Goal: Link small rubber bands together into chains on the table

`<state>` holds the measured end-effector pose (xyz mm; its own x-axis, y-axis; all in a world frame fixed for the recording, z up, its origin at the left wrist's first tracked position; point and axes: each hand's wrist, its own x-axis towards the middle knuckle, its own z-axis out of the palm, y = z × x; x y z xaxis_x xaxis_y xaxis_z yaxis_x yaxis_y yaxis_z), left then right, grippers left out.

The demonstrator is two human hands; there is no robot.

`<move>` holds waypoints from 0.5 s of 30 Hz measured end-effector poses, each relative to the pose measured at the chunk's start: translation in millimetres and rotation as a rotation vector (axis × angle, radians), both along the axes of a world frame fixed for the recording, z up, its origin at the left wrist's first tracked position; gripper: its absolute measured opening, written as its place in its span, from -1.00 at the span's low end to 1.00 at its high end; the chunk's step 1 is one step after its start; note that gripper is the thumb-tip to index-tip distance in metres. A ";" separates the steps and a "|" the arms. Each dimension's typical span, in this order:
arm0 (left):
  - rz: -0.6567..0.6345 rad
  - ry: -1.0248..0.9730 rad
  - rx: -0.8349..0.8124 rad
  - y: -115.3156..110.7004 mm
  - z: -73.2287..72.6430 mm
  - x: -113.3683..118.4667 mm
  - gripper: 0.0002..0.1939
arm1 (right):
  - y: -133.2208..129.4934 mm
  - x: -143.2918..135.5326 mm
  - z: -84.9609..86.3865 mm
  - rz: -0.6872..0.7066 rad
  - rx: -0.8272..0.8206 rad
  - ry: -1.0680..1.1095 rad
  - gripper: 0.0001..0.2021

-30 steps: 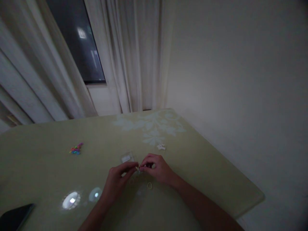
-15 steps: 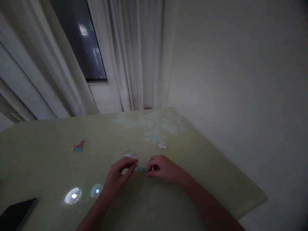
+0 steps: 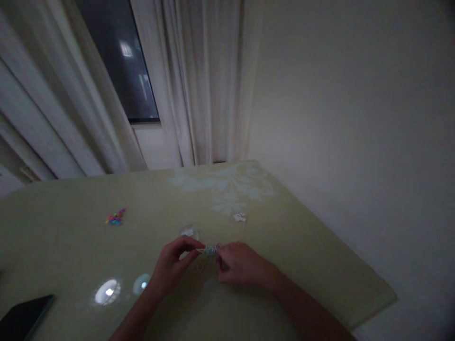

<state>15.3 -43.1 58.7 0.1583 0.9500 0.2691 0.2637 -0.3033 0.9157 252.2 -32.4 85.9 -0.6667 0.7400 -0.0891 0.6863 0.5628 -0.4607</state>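
A small pale green and whitish looped piece (image 3: 209, 250) hangs between my two hands, low in the middle of the view. My left hand (image 3: 179, 258) pinches its left end, where thin yellowish strands show at the fingertips. On the other side, my right hand (image 3: 236, 263) has its thumb and fingers pressed together at the right end, next to a pinkish loop. A clear packet with a white label (image 3: 189, 232) lies just beyond my left fingers. Faint light loops (image 3: 199, 266) rest on the table below the piece.
On the greenish table (image 3: 149, 199) lie a small heap of colourful pieces (image 3: 115, 217) to the left and a white tag (image 3: 240, 217) beyond my right hand. A dark phone-like object (image 3: 26, 315) is at lower left. Curtains and a wall border the table.
My right hand has shifted slightly down and turned, its fingers closing more over the piece's right end. More yellowish strand shows at my left fingertips. The loop below my right hand is no longer visible.
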 end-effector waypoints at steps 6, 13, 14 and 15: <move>0.003 -0.037 0.010 0.1 -1.9 1.6 -0.82 | 7.3 9.1 0.3 -0.015 -0.023 0.102 -0.91; -0.009 -0.069 -0.016 0.3 -3.1 0.2 -0.80 | -2.1 1.9 -9.4 0.060 0.103 -0.116 -0.86; -0.011 -0.081 -0.017 0.4 -3.0 0.1 -0.79 | -2.0 1.5 -9.9 0.069 0.105 -0.129 -0.87; -0.014 -0.093 -0.017 0.6 -2.6 0.3 -0.79 | -1.0 1.9 -9.7 0.075 0.098 -0.129 -0.89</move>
